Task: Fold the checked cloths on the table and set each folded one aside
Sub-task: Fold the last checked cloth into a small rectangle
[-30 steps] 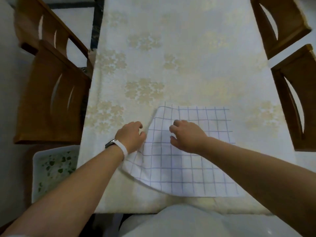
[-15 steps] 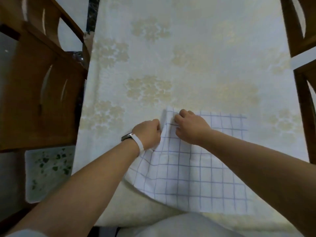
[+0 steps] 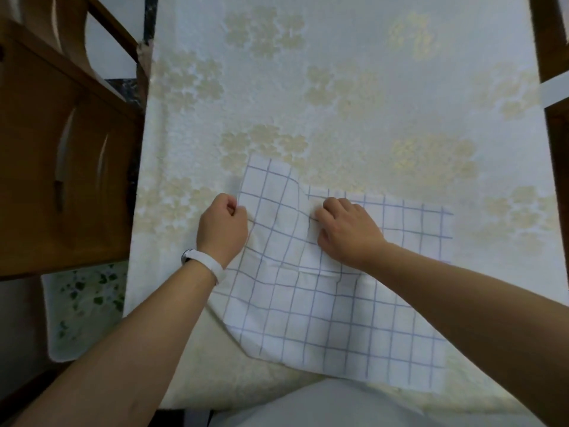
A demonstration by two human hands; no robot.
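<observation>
Checked cloth point(image 3: 338, 322) lies on tabletop point(image 3: 354, 97), far-left corner lifted. L hand point(image 3: 222, 231) pinches its left edge; R hand point(image 3: 349, 234) grips a fold mid-cloth.

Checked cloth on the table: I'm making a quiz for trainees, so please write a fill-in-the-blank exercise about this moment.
1. The cloth has thin blue lines on a ____ ground.
2. A white band is worn on the ____ wrist.
3. The chair left of the table is made of ____.

Missing words: white; left; wood.
</observation>
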